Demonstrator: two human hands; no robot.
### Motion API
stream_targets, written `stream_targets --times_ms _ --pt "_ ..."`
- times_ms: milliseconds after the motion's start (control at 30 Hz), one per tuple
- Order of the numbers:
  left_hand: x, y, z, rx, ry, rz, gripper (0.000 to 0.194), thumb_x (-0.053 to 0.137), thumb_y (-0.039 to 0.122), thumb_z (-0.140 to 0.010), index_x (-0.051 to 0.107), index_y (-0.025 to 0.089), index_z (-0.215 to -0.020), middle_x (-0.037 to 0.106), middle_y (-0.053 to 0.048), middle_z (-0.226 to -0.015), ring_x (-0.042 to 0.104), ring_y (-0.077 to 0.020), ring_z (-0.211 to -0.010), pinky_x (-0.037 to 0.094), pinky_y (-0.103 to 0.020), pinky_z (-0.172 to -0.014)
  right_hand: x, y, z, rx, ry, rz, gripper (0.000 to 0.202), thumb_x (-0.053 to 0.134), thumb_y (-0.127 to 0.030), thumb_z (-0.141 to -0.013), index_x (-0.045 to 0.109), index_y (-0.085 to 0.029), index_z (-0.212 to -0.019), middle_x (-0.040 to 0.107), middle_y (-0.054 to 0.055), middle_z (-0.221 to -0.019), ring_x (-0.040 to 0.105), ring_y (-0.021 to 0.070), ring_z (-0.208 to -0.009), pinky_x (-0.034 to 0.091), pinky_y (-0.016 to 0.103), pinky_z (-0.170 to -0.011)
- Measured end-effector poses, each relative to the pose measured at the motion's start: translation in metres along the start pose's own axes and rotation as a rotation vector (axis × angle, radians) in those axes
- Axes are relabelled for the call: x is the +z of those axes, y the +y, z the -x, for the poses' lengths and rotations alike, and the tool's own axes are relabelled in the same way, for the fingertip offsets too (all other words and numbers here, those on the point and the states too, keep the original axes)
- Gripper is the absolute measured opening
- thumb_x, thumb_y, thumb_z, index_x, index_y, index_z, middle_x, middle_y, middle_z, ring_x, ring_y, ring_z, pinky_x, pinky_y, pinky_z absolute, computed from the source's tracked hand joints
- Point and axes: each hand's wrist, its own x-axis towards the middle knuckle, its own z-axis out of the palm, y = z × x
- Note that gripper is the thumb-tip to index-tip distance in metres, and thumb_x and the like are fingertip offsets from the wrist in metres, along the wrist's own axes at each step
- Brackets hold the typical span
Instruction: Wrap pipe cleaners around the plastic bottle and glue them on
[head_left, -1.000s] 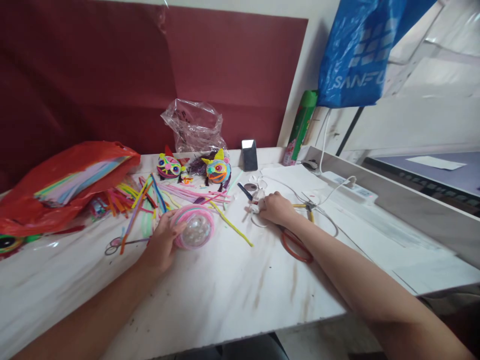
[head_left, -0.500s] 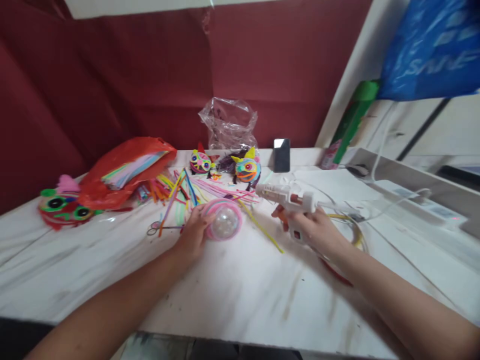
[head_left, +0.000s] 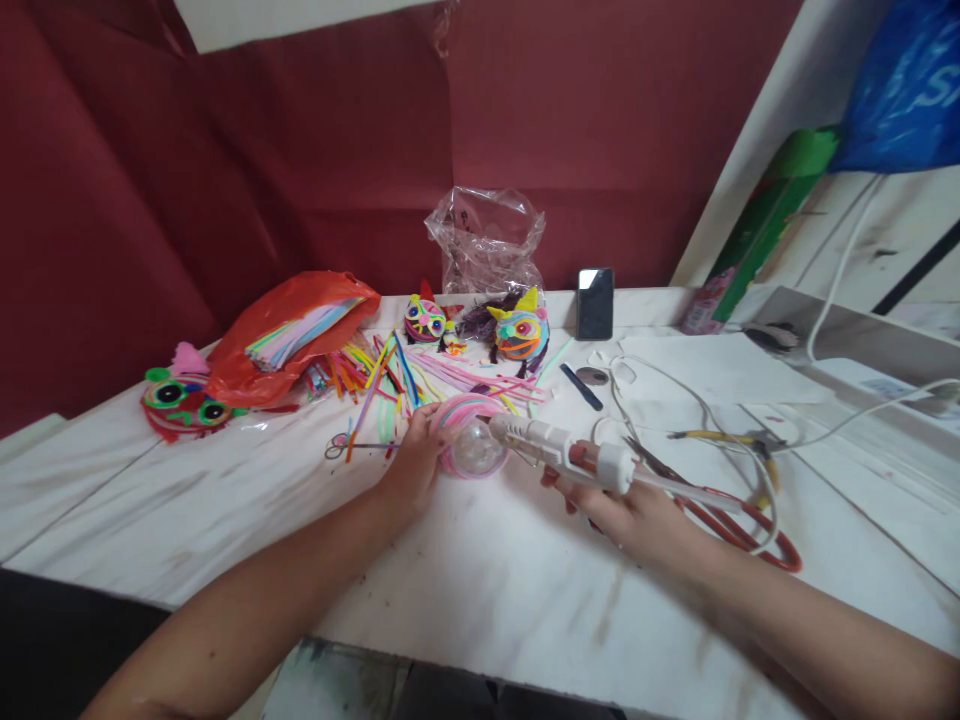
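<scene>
One maroon sheet hangs behind my white, grey-streaked table. Next in size is the red plastic bag, at the back left, with pastel pipe cleaners showing at its opening. My right hand is closed round the grip of a white hot-glue gun, a glue stick jutting from its rear. My left hand is part-open, curved round the left side of a clear ball banded with pink pipe cleaners, in front of me near the table's middle. The gun's nozzle points at the ball's upper edge; I cannot tell if they touch. Red-handled scissors lie beyond my right wrist. Smaller are the black phone, propped upright at the back, and little scissors left of my left hand.
</scene>
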Motion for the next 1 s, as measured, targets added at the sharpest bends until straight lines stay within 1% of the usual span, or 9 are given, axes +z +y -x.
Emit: stream_targets --times_ms 133,333,567,700,800,900,1000 --pt "0.0025 0.0026 0.0023 -0.013 -0.002 0.012 0.049 0.077 0.031 -0.062 0.052 0.02 -0.104 0.066 -0.005 -0.099 0.062 -0.0189 -0.087 0.045 -0.031 -0.076 0.002 0.0039 -0.0001 -0.024 0.001 0.0 0.021 0.049 -0.034 -0.084 0.064 -0.021 -0.078 0.06 -0.001 -0.059 0.054 0.0141 -0.052 0.044 0.025 -0.05" --pt "0.0065 0.0069 0.0049 -0.03 0.032 0.0 0.053 0.079 0.03 -0.056 0.053 0.02 -0.101 0.067 -0.003 -0.093 0.063 -0.0208 -0.087 0.044 -0.03 -0.073 0.0042 0.0084 0.0003 -0.038 -0.019 -0.015 0.022 0.047 -0.034 -0.085 0.062 -0.021 -0.075 0.062 0.0 -0.062 0.056 0.0146 -0.055 0.044 0.025 -0.051" --pt "0.0043 0.0049 0.0032 -0.023 0.032 0.0 0.049 0.076 0.029 -0.06 0.053 0.02 -0.102 0.066 -0.003 -0.093 0.062 -0.0193 -0.085 0.044 -0.029 -0.072 -0.0018 -0.0006 0.0 -0.004 0.002 0.012 0.02 0.046 -0.033 -0.08 0.06 -0.022 -0.071 0.063 0.0 -0.062 0.057 0.0158 -0.055 0.045 0.026 -0.051" --pt "0.0028 0.0034 0.002 -0.016 0.039 0.001 0.049 0.077 0.03 -0.059 0.053 0.02 -0.101 0.066 -0.003 -0.095 0.061 -0.018 -0.084 0.044 -0.03 -0.074 -0.0023 0.0006 0.0002 -0.006 0.012 0.007 0.02 0.046 -0.033 -0.079 0.06 -0.022 -0.071 0.065 0.002 -0.065 0.058 0.0171 -0.058 0.047 0.027 -0.052" --pt "0.0043 0.0041 0.0029 -0.016 0.019 0.011 0.052 0.079 0.031 -0.057 0.053 0.02 -0.101 0.065 -0.003 -0.093 0.061 -0.0176 -0.083 0.044 -0.03 -0.075 0.0001 0.0031 0.0006 0.004 -0.007 0.001 0.021 0.046 -0.035 -0.081 0.061 -0.022 -0.072 0.064 0.001 -0.065 0.058 0.0166 -0.058 0.046 0.026 -0.051" --pt "0.0062 0.0047 0.0036 -0.02 0.029 0.017 0.054 0.081 0.03 -0.055 0.052 0.02 -0.101 0.065 -0.001 -0.09 0.062 -0.0178 -0.082 0.045 -0.03 -0.074 0.002 0.0032 0.0008 0.007 -0.02 0.003 0.022 0.046 -0.035 -0.082 0.06 -0.021 -0.072 0.061 0.0 -0.062 0.056 0.0154 -0.056 0.045 0.025 -0.05" --pt "0.0062 0.0038 0.003 -0.021 0.044 0.018 0.054 0.08 0.03 -0.056 0.053 0.02 -0.101 0.065 -0.001 -0.09 0.062 -0.0182 -0.082 0.045 -0.029 -0.072 0.0023 0.0028 0.001 -0.002 0.014 0.017 0.022 0.046 -0.035 -0.08 0.06 -0.021 -0.07 0.059 0.0 -0.06 0.055 0.0151 -0.055 0.044 0.025 -0.05"
